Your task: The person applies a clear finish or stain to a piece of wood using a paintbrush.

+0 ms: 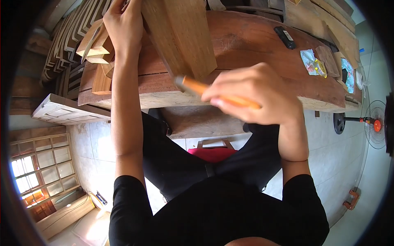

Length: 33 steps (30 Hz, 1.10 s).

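My right hand (pixel 254 94) is closed around the orange handle of a slim tool (pixel 193 85). Motion blurs its greyish tip, which overlaps the near end of a wide wooden board (pixel 180 37). That board lies on a thick reddish wooden bench (pixel 242 45). My left hand (pixel 125 22) is at the top edge of the view, beside the board's left side. Its fingers curl in around something dark that I cannot make out, and part of the hand is cut off by the frame. Wooden blocks (pixel 100 51) sit just left of my left wrist.
A black device (pixel 285 37) lies on the bench's right side, near small plastic packets (pixel 312 63). Stacked wooden pieces (pixel 65 45) stand at the left. More boards (pixel 316 20) lie at the back right. A fan (pixel 375 124) is at the far right.
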Each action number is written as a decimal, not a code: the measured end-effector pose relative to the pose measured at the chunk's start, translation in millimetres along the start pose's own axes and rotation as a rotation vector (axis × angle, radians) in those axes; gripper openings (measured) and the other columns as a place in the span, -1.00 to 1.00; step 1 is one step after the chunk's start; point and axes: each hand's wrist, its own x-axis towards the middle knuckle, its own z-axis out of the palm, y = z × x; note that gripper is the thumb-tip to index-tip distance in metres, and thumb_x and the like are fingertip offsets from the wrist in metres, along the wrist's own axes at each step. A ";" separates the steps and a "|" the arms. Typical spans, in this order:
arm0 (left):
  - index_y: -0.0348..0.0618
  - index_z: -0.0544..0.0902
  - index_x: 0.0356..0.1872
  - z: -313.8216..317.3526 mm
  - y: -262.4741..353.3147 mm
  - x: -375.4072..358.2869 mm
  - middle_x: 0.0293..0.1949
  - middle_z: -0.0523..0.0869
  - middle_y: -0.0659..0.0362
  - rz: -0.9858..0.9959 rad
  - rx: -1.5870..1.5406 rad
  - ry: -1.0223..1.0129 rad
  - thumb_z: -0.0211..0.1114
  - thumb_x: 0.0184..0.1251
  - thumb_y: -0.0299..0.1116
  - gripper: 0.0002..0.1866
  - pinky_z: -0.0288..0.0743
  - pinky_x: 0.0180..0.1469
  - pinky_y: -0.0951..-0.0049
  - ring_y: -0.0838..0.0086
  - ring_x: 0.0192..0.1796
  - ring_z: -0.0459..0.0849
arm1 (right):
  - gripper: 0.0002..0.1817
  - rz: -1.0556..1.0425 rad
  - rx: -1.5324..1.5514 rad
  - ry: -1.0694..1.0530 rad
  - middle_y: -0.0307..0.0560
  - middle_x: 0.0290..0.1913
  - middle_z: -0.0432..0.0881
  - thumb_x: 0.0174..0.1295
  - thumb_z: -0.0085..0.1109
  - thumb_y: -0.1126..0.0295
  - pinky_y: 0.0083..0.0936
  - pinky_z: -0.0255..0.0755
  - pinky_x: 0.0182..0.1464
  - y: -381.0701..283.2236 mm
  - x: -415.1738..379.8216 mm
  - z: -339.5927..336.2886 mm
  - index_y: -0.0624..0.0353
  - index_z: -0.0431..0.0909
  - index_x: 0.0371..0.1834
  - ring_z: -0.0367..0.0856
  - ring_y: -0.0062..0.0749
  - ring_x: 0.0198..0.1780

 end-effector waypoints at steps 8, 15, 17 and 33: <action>-0.37 0.68 0.19 0.3 1.0 0.7 -0.14 0.80 0.05 -0.029 0.007 0.027 0.34 0.48 -0.18 -0.54 0.61 -0.18 0.52 0.47 -0.20 0.74 | -0.85 -0.050 0.045 0.009 -0.21 -0.27 0.76 0.32 0.31 0.35 -0.43 0.57 -0.35 0.6 -1.3 -0.8 0.07 0.76 -0.10 0.75 -0.34 -0.37; -0.36 0.67 0.20 0.4 1.6 -1.6 -0.15 0.80 0.07 -0.015 -0.050 -0.008 0.32 0.50 -0.19 -0.55 0.60 -0.18 0.53 0.49 -0.22 0.72 | -0.84 -0.056 0.034 0.020 -0.24 -0.25 0.74 0.34 0.27 0.36 -0.42 0.57 -0.34 2.9 4.8 -3.1 0.03 0.75 -0.08 0.72 -0.38 -0.40; -0.36 0.67 0.19 3.2 -2.0 -0.3 -0.16 0.80 0.09 0.019 -0.076 0.018 0.33 0.50 -0.20 -0.56 0.59 -0.18 0.54 0.51 -0.21 0.71 | -0.85 -0.036 0.068 0.001 -0.24 -0.26 0.74 0.34 0.27 0.35 -0.42 0.58 -0.33 9.8 0.2 -11.4 0.01 0.75 -0.08 0.71 -0.38 -0.40; -0.35 0.76 0.03 -4.8 -14.1 2.3 -0.27 0.79 0.21 0.046 0.035 -0.030 0.44 0.40 -0.28 -0.66 0.49 -0.18 0.63 0.69 -0.25 0.63 | -0.79 -0.068 0.016 0.140 -0.04 -0.25 0.73 0.23 0.25 0.61 -0.48 0.59 -0.28 -5.2 13.7 -20.4 0.23 0.73 -0.10 0.73 -0.39 -0.36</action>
